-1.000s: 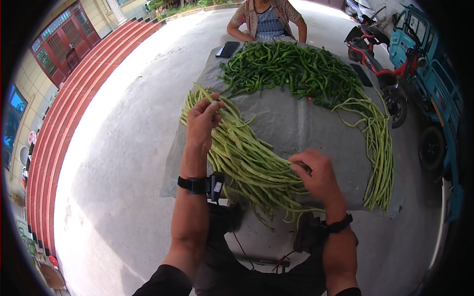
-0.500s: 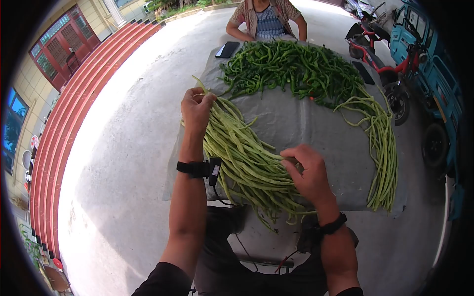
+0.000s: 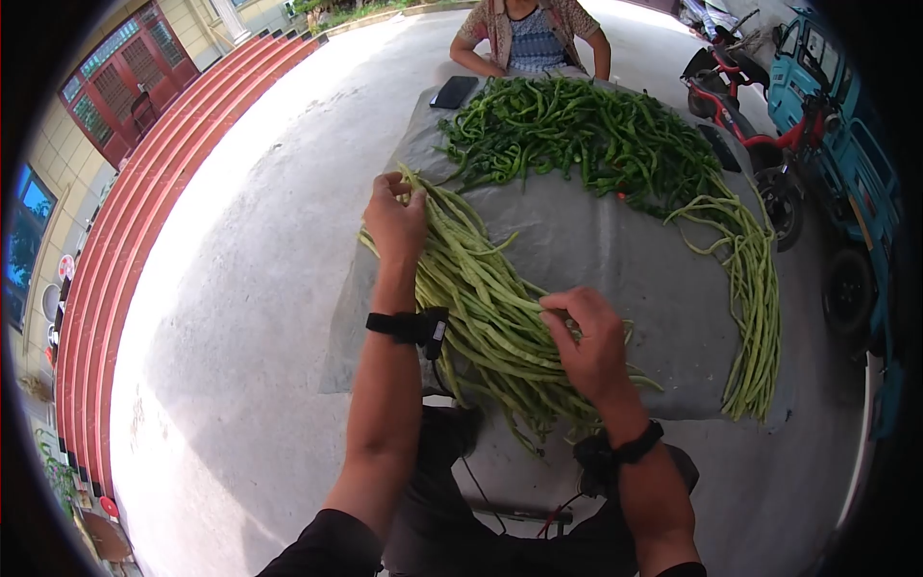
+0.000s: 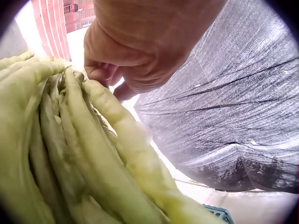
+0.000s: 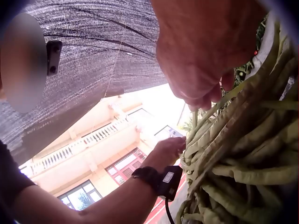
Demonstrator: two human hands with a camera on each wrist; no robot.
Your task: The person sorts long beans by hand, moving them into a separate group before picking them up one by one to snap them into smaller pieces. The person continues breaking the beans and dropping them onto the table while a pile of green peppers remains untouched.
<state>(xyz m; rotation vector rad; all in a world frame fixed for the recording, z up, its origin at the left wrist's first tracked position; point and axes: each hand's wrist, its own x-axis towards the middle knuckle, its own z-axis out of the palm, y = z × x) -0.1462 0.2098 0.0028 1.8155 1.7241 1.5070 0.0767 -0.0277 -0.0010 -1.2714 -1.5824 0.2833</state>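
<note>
A thick pile of pale green yardlong beans (image 3: 481,288) lies slantwise across the near left of the table. At the far end of the pile, my left hand (image 3: 396,219) pinches the end of one yardlong bean between thumb and fingers. My right hand (image 3: 594,341) pinches a yardlong bean nearer the pile's lower right end. Seen from the left wrist, the left fingers (image 4: 106,74) curl behind the bean tips, partly hidden. The right wrist view has the right fingertips (image 5: 205,102) at a thin bean, and the pile (image 5: 252,140) beneath.
Green chili peppers (image 3: 577,130) are heaped along the far side of the grey-covered table (image 3: 663,317). A second bunch of yardlong beans (image 3: 753,317) hangs along the right edge. Phones (image 3: 454,92) lie at the far corners. Across the table sits a person (image 3: 538,43).
My right hand has shifted left along the beans, its fingers now pinching one. The left hand rose with a bean end, then came back against the pile.
</note>
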